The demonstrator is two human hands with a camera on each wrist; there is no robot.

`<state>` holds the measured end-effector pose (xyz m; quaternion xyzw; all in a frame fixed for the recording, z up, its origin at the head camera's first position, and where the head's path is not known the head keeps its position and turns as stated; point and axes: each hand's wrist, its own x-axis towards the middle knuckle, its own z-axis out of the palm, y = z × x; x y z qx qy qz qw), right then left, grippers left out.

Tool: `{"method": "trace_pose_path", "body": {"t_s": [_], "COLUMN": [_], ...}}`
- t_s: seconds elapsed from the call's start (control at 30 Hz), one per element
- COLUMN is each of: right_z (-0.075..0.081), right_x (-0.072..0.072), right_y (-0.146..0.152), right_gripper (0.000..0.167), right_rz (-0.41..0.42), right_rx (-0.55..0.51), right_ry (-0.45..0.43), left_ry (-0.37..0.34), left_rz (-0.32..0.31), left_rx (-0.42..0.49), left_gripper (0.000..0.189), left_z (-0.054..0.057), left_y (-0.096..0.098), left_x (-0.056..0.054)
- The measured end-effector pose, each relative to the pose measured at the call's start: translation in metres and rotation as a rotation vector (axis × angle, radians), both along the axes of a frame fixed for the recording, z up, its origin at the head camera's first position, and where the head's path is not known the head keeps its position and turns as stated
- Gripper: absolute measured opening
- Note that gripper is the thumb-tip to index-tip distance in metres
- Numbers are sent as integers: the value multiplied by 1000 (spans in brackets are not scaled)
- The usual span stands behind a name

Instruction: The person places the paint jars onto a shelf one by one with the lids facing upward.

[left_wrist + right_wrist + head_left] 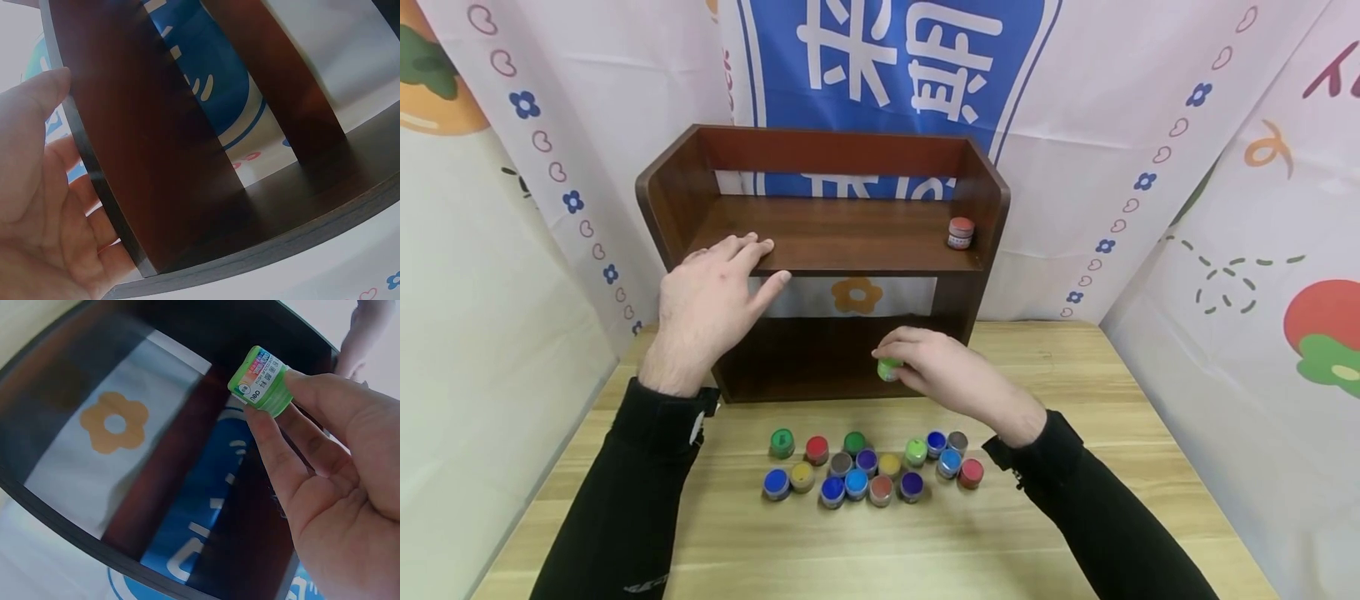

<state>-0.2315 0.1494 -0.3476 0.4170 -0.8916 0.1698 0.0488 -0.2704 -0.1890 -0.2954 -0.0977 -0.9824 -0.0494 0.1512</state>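
My right hand (943,371) pinches a small light green paint jar (261,381) between thumb and fingertips. In the head view it is in front of the lower compartment of a dark brown wooden shelf (842,237). The jar's printed label faces the right wrist camera. My left hand (707,296) rests on the left part of the middle board, fingers stretched over its top and thumb along the front edge (94,169). At the right end of that board stands a jar with a red lid (960,233).
Several paint jars stand on the wooden table (1000,542) in front of the shelf, among them a green-lidded jar (782,443), a blue-lidded jar (777,484) and a red-lidded jar (971,473). A printed cloth (1060,167) hangs behind the shelf.
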Motion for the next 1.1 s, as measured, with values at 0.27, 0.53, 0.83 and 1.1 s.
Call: {"method": "trace_pose_path", "body": {"t_s": [0.27,0.53,0.83,1.1], "right_z": [24,43,60,77], "right_x": [-1,-1,-5,-8], "right_y": [1,1,4,8], "right_gripper": [33,34,34,37], "right_rz": [-26,-56,-59,-88], "right_rx": [-16,-12,-39,-75], "right_ry": [33,41,58,75], "left_ry": [-1,-11,8,2], "left_rz": [1,-2,-1,7], "left_rx": [1,0,-5,-8], "left_gripper": [77,78,77,79], "left_z": [-1,-1,-1,-1], "left_y": [0,-1,1,0], "left_x": [0,0,-1,-1]}}
